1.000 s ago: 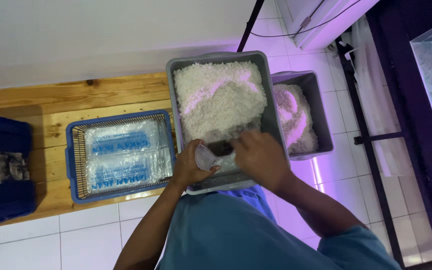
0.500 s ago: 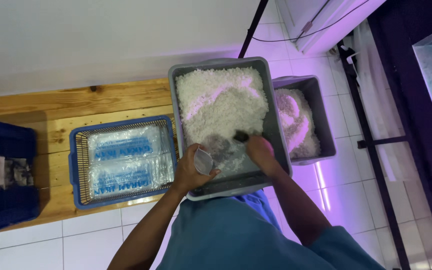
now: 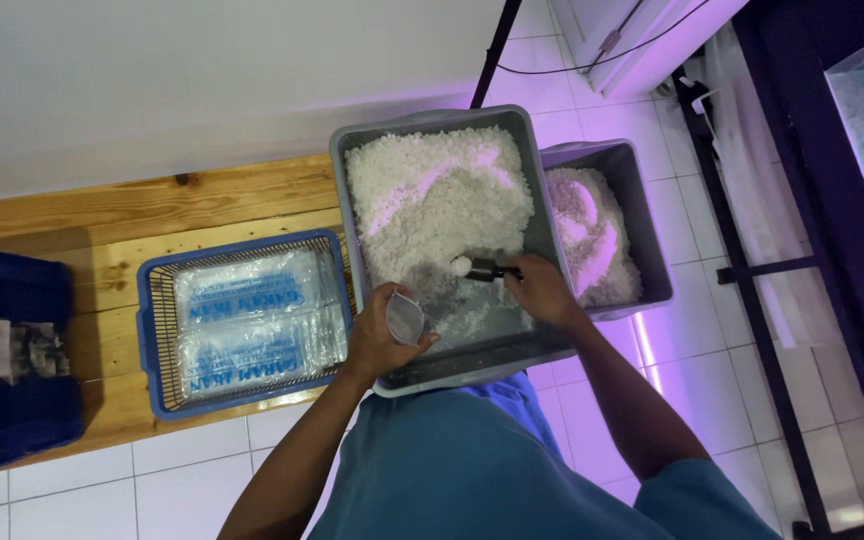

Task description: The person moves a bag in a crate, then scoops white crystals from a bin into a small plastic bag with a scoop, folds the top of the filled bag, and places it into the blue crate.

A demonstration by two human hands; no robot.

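Two hands work: right hand (image 3: 542,292) grips metal scoop (image 3: 482,268), left hand (image 3: 377,345) clear bag (image 3: 405,318).

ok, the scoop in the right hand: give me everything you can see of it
The scoop is small, dark and metal-looking, with a short handle gripped by the right hand. It lies nearly level, bowl pointing left, heaped with white granules. It sits in the grey tub, at the edge of the white heap. Finer detail is too small to tell.

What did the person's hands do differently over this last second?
The right hand moved away from the left hand and pushed a small scoop into the white granules. The left hand kept holding the small clear bag over the grey tub. Blue basket unchanged.
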